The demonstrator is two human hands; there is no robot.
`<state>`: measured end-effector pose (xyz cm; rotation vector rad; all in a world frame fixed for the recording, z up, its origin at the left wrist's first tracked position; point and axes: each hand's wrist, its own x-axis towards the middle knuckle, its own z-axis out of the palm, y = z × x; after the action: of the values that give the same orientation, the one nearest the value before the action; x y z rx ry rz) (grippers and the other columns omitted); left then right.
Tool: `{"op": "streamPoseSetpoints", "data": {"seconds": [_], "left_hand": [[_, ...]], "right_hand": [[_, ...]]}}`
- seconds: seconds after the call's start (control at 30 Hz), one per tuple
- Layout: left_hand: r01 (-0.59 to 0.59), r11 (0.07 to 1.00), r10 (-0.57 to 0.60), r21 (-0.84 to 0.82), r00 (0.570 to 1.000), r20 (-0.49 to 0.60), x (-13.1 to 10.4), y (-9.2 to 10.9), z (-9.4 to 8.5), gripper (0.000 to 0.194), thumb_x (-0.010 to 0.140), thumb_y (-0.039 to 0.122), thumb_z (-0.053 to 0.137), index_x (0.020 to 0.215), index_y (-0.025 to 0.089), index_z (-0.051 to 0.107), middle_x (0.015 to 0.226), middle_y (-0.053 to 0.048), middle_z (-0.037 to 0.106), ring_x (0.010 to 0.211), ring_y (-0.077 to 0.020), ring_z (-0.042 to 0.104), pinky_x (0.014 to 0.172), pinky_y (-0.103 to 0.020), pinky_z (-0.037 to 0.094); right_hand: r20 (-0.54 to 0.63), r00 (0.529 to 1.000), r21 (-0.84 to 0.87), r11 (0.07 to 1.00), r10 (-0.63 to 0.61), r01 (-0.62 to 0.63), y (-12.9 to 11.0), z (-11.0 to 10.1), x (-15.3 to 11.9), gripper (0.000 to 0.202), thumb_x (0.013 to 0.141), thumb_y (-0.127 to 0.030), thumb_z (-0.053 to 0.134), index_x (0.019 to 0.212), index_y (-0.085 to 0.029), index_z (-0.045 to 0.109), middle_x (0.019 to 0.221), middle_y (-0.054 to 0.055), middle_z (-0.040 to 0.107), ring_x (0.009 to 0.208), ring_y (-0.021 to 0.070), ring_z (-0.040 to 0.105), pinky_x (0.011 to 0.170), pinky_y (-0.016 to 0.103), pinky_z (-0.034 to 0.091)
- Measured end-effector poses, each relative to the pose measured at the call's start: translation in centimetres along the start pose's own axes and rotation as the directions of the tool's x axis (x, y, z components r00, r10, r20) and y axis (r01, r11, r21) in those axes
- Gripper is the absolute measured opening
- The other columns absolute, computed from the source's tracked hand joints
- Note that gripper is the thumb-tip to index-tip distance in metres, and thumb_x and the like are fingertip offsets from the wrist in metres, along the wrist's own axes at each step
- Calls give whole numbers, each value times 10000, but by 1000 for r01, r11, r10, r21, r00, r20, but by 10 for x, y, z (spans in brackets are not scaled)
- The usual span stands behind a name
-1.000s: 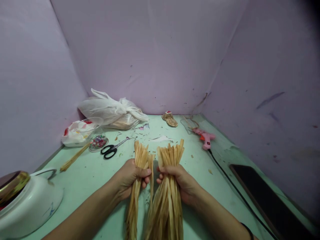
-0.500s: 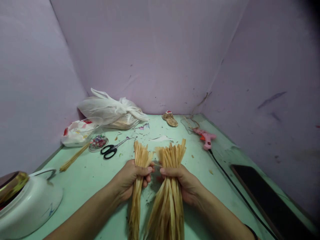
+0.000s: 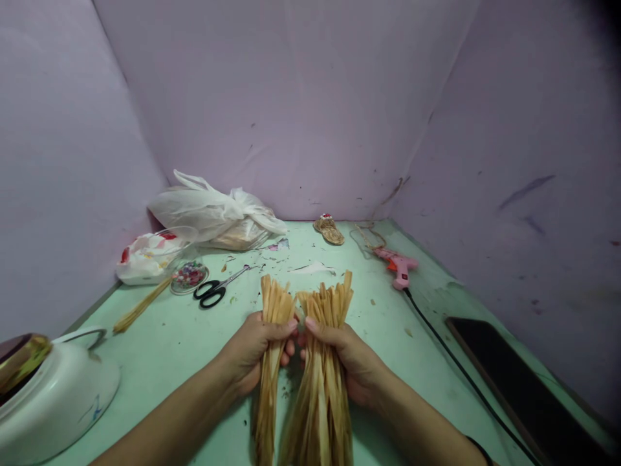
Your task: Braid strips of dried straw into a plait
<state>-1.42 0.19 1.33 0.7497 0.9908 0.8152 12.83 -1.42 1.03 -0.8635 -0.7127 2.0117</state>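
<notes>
Strands in both hands, fatter bunch in the R hand, thinner bunch in the L hand, both fists closed w/ thumbs across the front. Bunches stick up a bit above the fists & hang down below, side by side over the green table. Scissors L of the L hand, pink glue gun beyond the R one, no brand or text I can read
</notes>
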Motion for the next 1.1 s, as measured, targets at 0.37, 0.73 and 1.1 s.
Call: {"op": "streamPoseSetpoints", "data": {"seconds": [0.37,0.73,1.1], "left_hand": [[69,998,-68,9,997,-37,-1,7,-2,149,586,194,665,573,115,539,369,48,423,294,-21,309,298,-129,210],[5,990,-14,142,998,61,-7,-7,10,180,476,179,689,571,98,559,432,25,479,376,-58,418,358,-164,326],[44,999,-44,-17,999,-30,-5,4,8,222,587,238,721,671,80,590,544,-14,554,458,-90,509,445,-207,446]], "right_hand": [[-213,977,26,999,-30,37,1,-5,4,168,562,-192,690,672,-73,649,576,59,640,538,139,588,556,241,452],[-31,996,-19,996,-83,83,15,-5,6,257,602,-299,707,686,-74,617,478,71,608,417,190,583,447,299,461],[-216,976,138,989,-18,49,-3,-5,4,163,594,-210,667,694,-83,644,602,76,653,554,182,618,570,302,487]]}}
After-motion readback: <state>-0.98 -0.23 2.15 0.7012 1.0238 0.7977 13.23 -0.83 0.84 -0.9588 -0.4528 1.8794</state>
